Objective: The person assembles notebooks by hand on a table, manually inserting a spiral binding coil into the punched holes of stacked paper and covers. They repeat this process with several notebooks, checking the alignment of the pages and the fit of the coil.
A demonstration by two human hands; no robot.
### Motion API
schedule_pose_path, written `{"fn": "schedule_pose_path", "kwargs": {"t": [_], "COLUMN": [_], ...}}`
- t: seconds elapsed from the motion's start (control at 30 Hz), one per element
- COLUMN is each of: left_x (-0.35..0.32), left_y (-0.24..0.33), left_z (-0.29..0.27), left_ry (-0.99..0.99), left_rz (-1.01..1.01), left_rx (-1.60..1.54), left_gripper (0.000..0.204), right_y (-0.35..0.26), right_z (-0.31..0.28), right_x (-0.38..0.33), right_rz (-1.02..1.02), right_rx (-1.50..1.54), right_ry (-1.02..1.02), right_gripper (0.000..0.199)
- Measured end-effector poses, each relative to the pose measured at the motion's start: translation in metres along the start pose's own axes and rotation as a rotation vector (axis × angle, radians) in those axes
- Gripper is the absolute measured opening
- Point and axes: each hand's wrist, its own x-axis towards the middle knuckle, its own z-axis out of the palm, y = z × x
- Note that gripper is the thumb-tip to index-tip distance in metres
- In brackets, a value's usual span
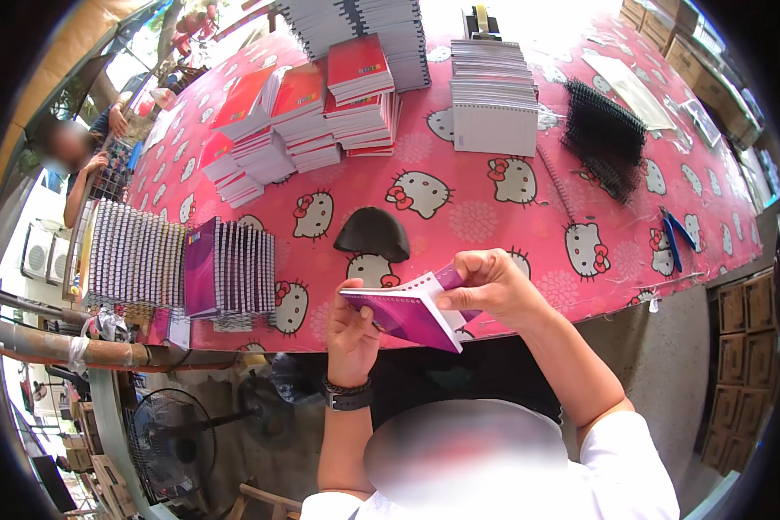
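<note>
My left hand and my right hand both grip a purple-covered notebook with a punched white page edge, held over the near edge of a table under a pink cartoon-cat cloth. The left hand supports it from below at its left end. The right hand pinches its upper right corner. A black dome-shaped object lies on the cloth just beyond the notebook.
Spiral-bound notebooks stand in a row at the left. Red-covered stacks and white page stacks sit further back, black binding coils at the right, blue pens beyond. Another person works at the far left. A fan stands below.
</note>
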Motion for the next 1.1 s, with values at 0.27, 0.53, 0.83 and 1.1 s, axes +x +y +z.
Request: {"fn": "schedule_pose_path", "kwargs": {"t": [0.27, 0.53, 0.83, 1.1], "left_x": [0.007, 0.004, -0.001, 0.002], "left_y": [0.018, 0.009, 0.012, 0.008], "left_z": [-0.028, -0.011, -0.008, -0.015], "left_ry": [0.129, 0.055, 0.090, 0.023], "left_rz": [0.253, 0.294, 0.278, 0.294], "left_rx": [0.293, 0.630, 0.536, 0.653], "left_gripper": [0.030, 0.021, 0.020, 0.020], "right_y": [-0.046, -0.045, -0.031, -0.049], "right_z": [-0.071, -0.157, -0.182, -0.087], "right_x": [0.042, 0.098, 0.026, -0.014], "right_rz": [-0.374, -0.601, -0.058, -0.311], "right_rx": [-0.568, -1.580, -1.593, -1.072], "right_ry": [0.375, 1.105, 0.907, 0.497], "right_gripper": [0.010, 0.025, 0.033, 0.035]}}
